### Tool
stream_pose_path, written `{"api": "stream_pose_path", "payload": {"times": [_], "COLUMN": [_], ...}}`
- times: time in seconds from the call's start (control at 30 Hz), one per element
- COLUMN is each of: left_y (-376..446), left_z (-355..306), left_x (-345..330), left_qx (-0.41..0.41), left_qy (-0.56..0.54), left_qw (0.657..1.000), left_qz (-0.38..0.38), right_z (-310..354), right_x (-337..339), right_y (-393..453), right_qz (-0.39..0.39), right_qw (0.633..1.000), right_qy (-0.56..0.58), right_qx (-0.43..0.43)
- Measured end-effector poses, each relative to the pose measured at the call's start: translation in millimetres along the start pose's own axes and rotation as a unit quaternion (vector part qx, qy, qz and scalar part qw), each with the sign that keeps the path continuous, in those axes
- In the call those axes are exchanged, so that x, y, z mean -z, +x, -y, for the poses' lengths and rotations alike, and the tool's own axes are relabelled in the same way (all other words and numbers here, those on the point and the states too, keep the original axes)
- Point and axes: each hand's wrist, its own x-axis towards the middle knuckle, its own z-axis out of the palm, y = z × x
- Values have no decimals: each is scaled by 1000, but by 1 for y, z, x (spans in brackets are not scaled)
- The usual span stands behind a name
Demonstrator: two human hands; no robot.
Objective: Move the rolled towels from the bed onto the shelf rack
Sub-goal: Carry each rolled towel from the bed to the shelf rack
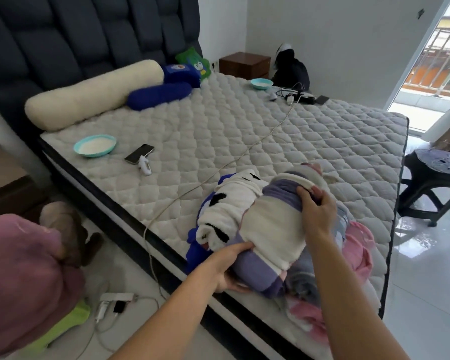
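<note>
Now my left hand (pixel 227 268) and right hand (pixel 316 211) both grip the purple-and-white rolled towel (pixel 270 229) near the bed's (pixel 218 120) near edge.

Bright daylight from the balcony door (pixel 426 61) glares off floor tiles (pixel 411 245); wide-angle edges bend.

Both arms out fwd; left grip (pixel 229 268) cupped palm-up; right grip (pixel 316 211) clamped, fingers curled.
</note>
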Motion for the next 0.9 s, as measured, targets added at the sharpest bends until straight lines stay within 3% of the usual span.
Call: {"api": "stream_pose_path", "payload": {"times": [0.1,0.23,0.47,0.63,0.8,0.9], "left_y": [-41,-106,-217,-306,-377,-425], "left_z": [17,55,172,269,355,406], "left_x": [35,99,246,350,415,454], "left_qx": [-50,-106,-228,-312,-355,-362], "left_qy": [-31,-88,-218,-310,-428,-428], "left_qw": [998,989,934,855,756,741], "left_qz": [2,-51,-167,-275,-346,-370], "right_z": [32,65,90,100,117,122], "right_x": [-10,-35,-114,-176,-223,-249], "right_y": [-56,-153,-344,-497,-655,-751], "right_qz": [31,115,300,465,602,679], "right_qw": [997,979,912,817,688,600], "right_qy": [3,-24,-10,27,87,129], "right_qx": [73,169,282,339,396,402]}}
